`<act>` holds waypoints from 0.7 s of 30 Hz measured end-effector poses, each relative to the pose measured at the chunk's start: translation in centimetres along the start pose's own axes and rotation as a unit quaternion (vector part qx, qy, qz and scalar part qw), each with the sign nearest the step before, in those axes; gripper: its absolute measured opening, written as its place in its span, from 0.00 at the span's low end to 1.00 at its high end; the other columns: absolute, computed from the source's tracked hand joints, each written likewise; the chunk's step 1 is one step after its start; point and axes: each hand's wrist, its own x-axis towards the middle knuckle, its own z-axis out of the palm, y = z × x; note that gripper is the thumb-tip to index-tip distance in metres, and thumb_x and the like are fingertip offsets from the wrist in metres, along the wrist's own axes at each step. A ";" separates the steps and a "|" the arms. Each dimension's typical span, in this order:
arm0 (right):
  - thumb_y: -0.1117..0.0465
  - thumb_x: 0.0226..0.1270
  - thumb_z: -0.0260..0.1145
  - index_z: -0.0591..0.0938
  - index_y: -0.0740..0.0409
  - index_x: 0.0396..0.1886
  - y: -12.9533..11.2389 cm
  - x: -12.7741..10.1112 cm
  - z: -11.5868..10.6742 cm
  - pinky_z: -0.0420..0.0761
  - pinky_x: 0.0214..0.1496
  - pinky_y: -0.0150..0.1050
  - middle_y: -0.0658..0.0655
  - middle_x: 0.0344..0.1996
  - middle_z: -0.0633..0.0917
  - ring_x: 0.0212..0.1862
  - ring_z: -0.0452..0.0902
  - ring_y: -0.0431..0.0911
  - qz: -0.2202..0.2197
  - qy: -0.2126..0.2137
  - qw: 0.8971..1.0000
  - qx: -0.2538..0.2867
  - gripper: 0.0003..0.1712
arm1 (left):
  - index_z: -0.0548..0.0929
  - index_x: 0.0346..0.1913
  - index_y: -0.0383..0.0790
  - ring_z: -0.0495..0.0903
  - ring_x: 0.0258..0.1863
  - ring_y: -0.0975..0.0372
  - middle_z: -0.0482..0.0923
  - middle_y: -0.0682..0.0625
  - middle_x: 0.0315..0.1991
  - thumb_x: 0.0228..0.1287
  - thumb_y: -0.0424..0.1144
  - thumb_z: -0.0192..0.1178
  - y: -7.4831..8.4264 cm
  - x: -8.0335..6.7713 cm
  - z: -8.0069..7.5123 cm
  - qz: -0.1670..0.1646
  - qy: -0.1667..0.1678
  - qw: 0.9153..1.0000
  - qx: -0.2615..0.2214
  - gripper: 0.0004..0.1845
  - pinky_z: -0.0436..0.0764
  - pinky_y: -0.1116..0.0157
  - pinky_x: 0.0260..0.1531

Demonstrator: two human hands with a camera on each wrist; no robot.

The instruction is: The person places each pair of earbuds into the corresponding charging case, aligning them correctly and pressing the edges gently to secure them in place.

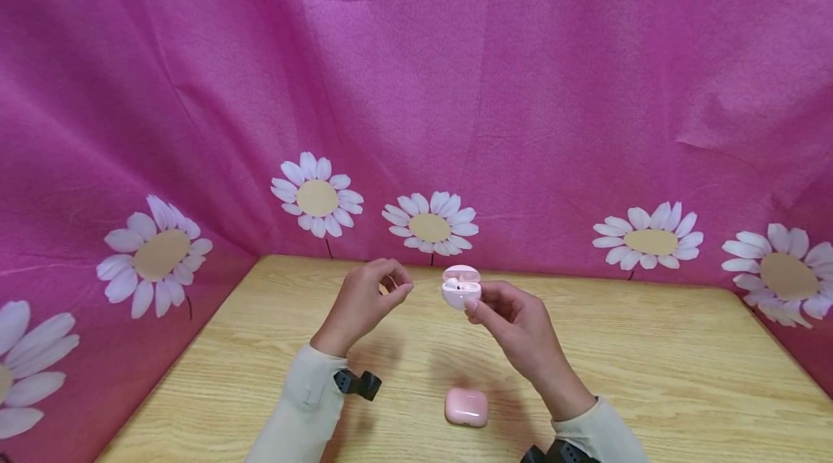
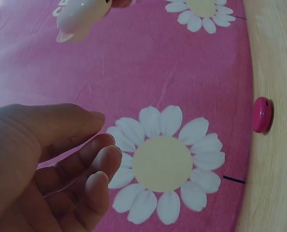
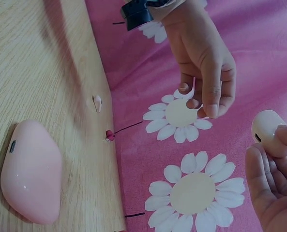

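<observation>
My right hand (image 1: pixel 520 329) grips a pale pink earbud case (image 1: pixel 460 299) above the table, fingers and thumb at its side. Its lid stands raised, and at least one white earbud (image 1: pixel 452 283) shows inside. To its left, my left hand (image 1: pixel 367 300) hovers with fingers loosely bent and thumb apart from them. Between those fingertips (image 2: pixel 104 150) the left wrist view shows nothing held. A second, closed pink earbud case (image 1: pixel 466 407) lies on the table below the hands. A small whitish piece, perhaps an earbud (image 3: pixel 98 103), lies on the table in the right wrist view.
The light wood table (image 1: pixel 651 362) ends against a magenta cloth (image 1: pixel 520 87) printed with daisies. Near its far edge sits a small hot-pink rounded object (image 2: pixel 262 115), hidden in the head view. Black cameras (image 1: pixel 358 383) are strapped at the wrists.
</observation>
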 end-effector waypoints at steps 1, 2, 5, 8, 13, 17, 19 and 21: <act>0.67 0.63 0.68 0.82 0.68 0.45 0.0 0.0 0.0 0.83 0.35 0.35 0.62 0.30 0.84 0.30 0.81 0.40 0.000 0.000 1.000 0.000 0.12 | 0.82 0.31 0.48 0.77 0.30 0.65 0.77 0.60 0.28 0.58 0.34 0.69 -0.1 0.0 -0.1 -0.003 0.001 1.000 -0.001 0.05 0.81 0.59 0.34; 0.67 0.63 0.68 0.82 0.68 0.45 0.0 0.0 0.0 0.83 0.35 0.35 0.62 0.30 0.84 0.30 0.81 0.40 0.001 -0.001 1.000 0.001 0.12 | 0.82 0.31 0.48 0.77 0.31 0.64 0.77 0.60 0.28 0.58 0.34 0.69 -0.2 0.0 -0.1 -0.007 0.002 1.000 0.000 0.05 0.81 0.60 0.34; 0.67 0.63 0.68 0.83 0.68 0.45 0.0 0.0 0.0 0.83 0.35 0.35 0.62 0.30 0.84 0.30 0.81 0.40 -0.001 -0.002 1.000 0.001 0.12 | 0.82 0.31 0.48 0.78 0.32 0.63 0.78 0.59 0.29 0.59 0.34 0.68 -0.6 0.0 -0.5 -0.022 0.004 1.000 0.008 0.05 0.79 0.64 0.33; 0.67 0.63 0.68 0.83 0.68 0.44 -0.1 0.0 0.0 0.83 0.34 0.35 0.62 0.29 0.84 0.30 0.81 0.40 -0.001 -0.001 1.000 -0.001 0.12 | 0.82 0.32 0.48 0.78 0.33 0.62 0.78 0.58 0.30 0.60 0.35 0.67 -1.1 -0.1 -0.8 -0.041 -0.004 0.999 0.024 0.04 0.78 0.65 0.33; 0.66 0.62 0.68 0.83 0.68 0.44 -0.1 0.0 0.0 0.83 0.35 0.36 0.61 0.29 0.84 0.30 0.80 0.40 0.004 0.000 1.000 -0.002 0.12 | 0.82 0.33 0.47 0.78 0.33 0.63 0.79 0.57 0.31 0.61 0.36 0.66 -2.6 -0.1 -1.2 -0.080 -0.028 0.995 0.048 0.03 0.79 0.65 0.34; 0.66 0.62 0.68 0.83 0.68 0.44 -0.1 0.0 0.1 0.83 0.35 0.35 0.61 0.29 0.84 0.30 0.80 0.40 0.003 0.000 1.000 -0.003 0.12 | 0.83 0.34 0.44 0.77 0.32 0.62 0.80 0.56 0.30 0.61 0.36 0.66 -4.1 -0.1 -1.3 -0.094 -0.022 0.994 0.057 0.02 0.79 0.64 0.34; 0.66 0.62 0.68 0.83 0.68 0.44 -0.1 0.0 0.1 0.83 0.35 0.35 0.61 0.29 0.84 0.30 0.80 0.40 0.002 0.000 1.000 -0.003 0.12 | 0.83 0.33 0.42 0.77 0.31 0.62 0.80 0.55 0.29 0.61 0.36 0.66 -4.8 -0.2 -1.4 -0.098 -0.015 0.993 0.059 0.02 0.78 0.63 0.34; 0.66 0.62 0.68 0.83 0.68 0.44 0.0 0.0 0.1 0.83 0.35 0.35 0.61 0.29 0.84 0.30 0.80 0.40 0.001 0.000 1.000 -0.002 0.12 | 0.84 0.33 0.41 0.76 0.29 0.62 0.79 0.54 0.28 0.60 0.35 0.66 -5.5 -0.3 -1.4 -0.100 -0.006 0.993 0.063 0.02 0.78 0.63 0.34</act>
